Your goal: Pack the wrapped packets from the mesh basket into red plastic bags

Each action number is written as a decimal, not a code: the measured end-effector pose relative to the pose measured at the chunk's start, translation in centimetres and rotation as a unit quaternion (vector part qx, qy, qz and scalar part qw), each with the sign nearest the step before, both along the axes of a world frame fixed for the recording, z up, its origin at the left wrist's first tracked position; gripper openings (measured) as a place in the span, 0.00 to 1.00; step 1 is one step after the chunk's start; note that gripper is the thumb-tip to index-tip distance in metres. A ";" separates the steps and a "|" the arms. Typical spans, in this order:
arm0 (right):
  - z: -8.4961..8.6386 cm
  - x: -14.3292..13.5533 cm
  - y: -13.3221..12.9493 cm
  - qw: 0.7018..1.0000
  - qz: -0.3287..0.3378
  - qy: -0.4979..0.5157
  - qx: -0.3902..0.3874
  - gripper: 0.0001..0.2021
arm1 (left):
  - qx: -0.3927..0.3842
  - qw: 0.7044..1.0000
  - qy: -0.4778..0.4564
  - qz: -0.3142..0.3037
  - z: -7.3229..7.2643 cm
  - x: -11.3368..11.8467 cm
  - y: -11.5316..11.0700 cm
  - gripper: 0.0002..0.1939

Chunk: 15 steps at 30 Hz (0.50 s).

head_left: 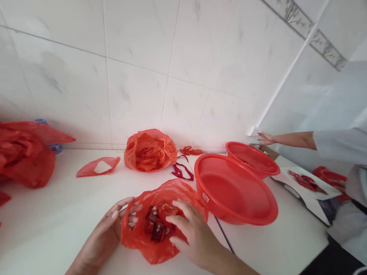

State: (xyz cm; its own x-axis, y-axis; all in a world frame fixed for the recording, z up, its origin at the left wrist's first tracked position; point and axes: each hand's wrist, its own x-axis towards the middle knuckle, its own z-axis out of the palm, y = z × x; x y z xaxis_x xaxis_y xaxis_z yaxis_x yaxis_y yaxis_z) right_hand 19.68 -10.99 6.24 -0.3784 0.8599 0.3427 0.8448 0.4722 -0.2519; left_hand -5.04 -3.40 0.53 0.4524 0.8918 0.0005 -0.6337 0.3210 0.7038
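Note:
A red plastic bag (150, 254) stands with its mouth spread wide on the white table in front of me. Inside lie several small dark red and whitish wrapped pieces (158, 227), too small to name surely. At the bag's left rim is my left hand (106, 235), its fingers curled around the thin plastic. My right hand (197, 236) reaches over the right side of the opening, fingers bent and apart, close to the pieces. Nothing shows clearly between those fingers.
Two red plastic baskets (269, 203) stand to the right. Behind are another red bag (150, 152), a small flat red bag (91, 169) and a dark red ribbon (183, 172). Red bags (17, 150) pile up left. At right, a co-worker's arm (297, 140) extends above a scale (293, 187).

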 end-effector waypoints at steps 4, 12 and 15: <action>-2.7 0.8 -2.1 0.998 -0.007 0.051 0.029 0.21 | 0.003 1.000 -0.003 0.012 0.0 0.1 -0.1 0.19; -6.6 1.8 -4.3 0.984 -0.093 0.132 0.076 0.18 | 0.042 0.999 0.002 0.023 -0.1 0.1 -0.3 0.18; -7.4 2.1 -5.2 0.973 -0.144 0.158 0.082 0.18 | 0.046 0.999 0.007 0.026 0.0 0.0 -0.5 0.18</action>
